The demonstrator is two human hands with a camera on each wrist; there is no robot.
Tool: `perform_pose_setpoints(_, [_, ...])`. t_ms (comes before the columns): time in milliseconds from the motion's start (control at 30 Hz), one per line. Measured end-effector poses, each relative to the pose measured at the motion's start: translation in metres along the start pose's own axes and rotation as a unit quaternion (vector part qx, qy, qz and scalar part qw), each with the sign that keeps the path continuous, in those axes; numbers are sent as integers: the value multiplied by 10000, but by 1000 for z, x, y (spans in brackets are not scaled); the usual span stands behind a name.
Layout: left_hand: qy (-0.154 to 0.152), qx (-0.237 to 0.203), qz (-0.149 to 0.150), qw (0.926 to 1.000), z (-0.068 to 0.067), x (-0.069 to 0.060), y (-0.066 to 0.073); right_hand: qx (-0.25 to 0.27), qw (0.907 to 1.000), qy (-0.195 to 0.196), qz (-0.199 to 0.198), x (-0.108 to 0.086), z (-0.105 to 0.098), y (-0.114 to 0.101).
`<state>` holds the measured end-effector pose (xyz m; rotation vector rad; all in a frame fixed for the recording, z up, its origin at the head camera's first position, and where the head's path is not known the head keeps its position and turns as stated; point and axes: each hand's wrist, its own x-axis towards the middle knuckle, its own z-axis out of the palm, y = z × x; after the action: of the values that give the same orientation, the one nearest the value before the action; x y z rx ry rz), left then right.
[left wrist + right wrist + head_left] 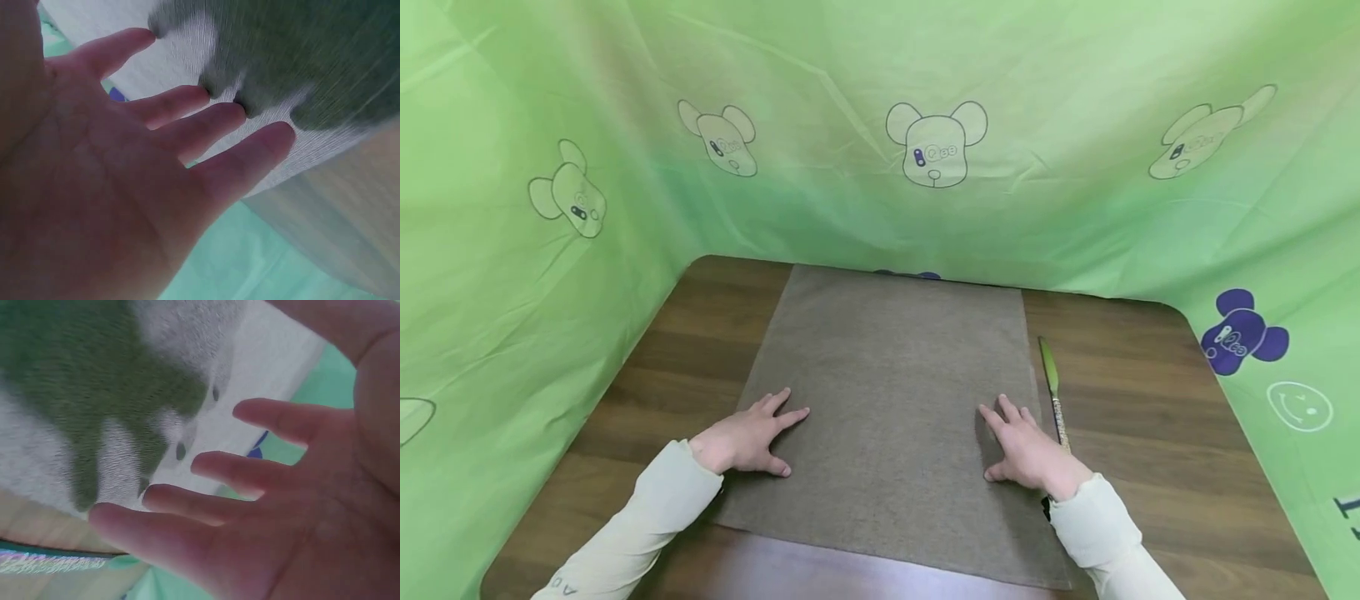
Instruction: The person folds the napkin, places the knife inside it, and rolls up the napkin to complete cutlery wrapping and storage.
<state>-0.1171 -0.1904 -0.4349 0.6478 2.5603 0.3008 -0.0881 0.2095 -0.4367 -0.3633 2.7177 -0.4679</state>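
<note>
A grey-brown cloth lies flat on the wooden table. My left hand is over its left edge, fingers spread, and in the left wrist view the fingertips meet their shadows on the fabric. Toward the cloth's right edge, my right hand has its fingers spread too. In the right wrist view some of its fingertips stand slightly off the surface. Neither hand grips anything. Just right of the cloth lies a knife with a green blade and a glittery handle, partly hidden behind my right hand.
The wooden table has rounded far corners. Green fabric printed with bear heads hangs behind the table and along both sides, close to its edges. The cloth reaches the table's far edge.
</note>
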Motion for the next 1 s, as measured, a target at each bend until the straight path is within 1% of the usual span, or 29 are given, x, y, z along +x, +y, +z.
perform_pose_setpoints(100, [40, -54, 6, 10000, 6, -6, 1, 23, 9999, -123, 37, -5, 3, 1])
perform_pose_setpoints(167, [102, -45, 17, 9999, 9, -8, 2, 43, 9998, -182, 68, -8, 4, 2])
perform_pose_setpoints(367, [294, 56, 58, 9995, 17, -10, 1, 19, 9996, -257, 117, -12, 7, 8])
perform_pose_setpoints(567, [378, 100, 108, 9992, 21, -12, 1, -28, 9992, -353, 165, -16, 7, 10])
perform_pose_setpoints(700, [397, 160, 109, 9990, 23, -15, 2, -61, 9994, -310, 118, -18, 8, 11])
perform_pose_setpoints(833, [419, 180, 38, 9990, 24, -18, 3, -53, 9997, -247, 41, -21, 9, 12])
perform_pose_setpoints(1000, [418, 70, -3, 9991, 25, -23, 5, -105, 9998, -177, -35, -24, 11, 13])
